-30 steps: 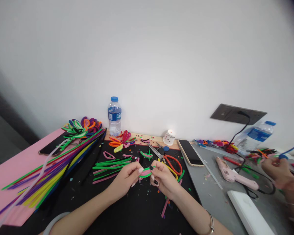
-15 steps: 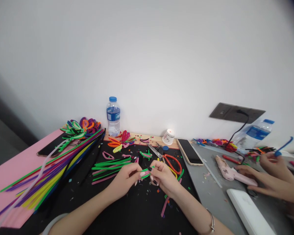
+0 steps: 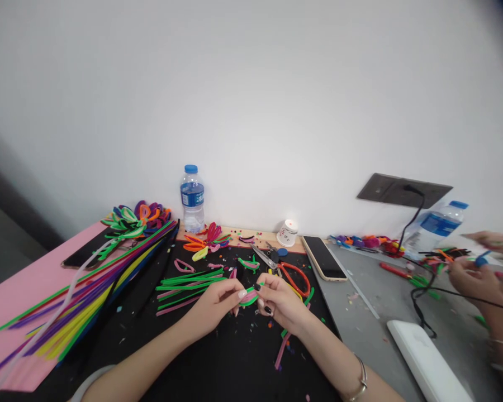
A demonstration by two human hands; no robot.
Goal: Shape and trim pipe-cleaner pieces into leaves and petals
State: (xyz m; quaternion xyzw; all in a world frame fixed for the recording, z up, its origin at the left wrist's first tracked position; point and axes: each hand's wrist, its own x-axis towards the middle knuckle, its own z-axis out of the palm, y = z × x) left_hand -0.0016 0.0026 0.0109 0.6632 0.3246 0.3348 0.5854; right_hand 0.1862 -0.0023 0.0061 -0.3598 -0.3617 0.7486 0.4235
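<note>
A small green and pink pipe-cleaner piece [image 3: 248, 297] is stretched between my two hands over the black mat. My left hand [image 3: 218, 304] pinches its left end between thumb and fingers. At the other end my right hand [image 3: 280, 298], with dark-painted nails, pinches it too. Cut green and pink pipe cleaners [image 3: 188, 286] lie just beyond my left hand. Behind my right hand are orange-handled scissors [image 3: 294, 277], lying flat. A finished-looking green and pink leaf shape [image 3: 248, 263] rests beyond the held piece.
Long coloured pipe cleaners [image 3: 96, 296] fan out on the left beside a pink sheet [image 3: 29, 312]. A water bottle [image 3: 191, 201], a paper cup [image 3: 287, 233] and a phone [image 3: 323, 259] stand or lie along the back. At right, a co-worker's hands [image 3: 478, 279] work near a black cable [image 3: 419, 296].
My hands have moved slightly apart, showing more of the held pipe-cleaner piece. At the right, the co-worker has lifted the pink glue gun off the table, and both their hands are now raised together.
</note>
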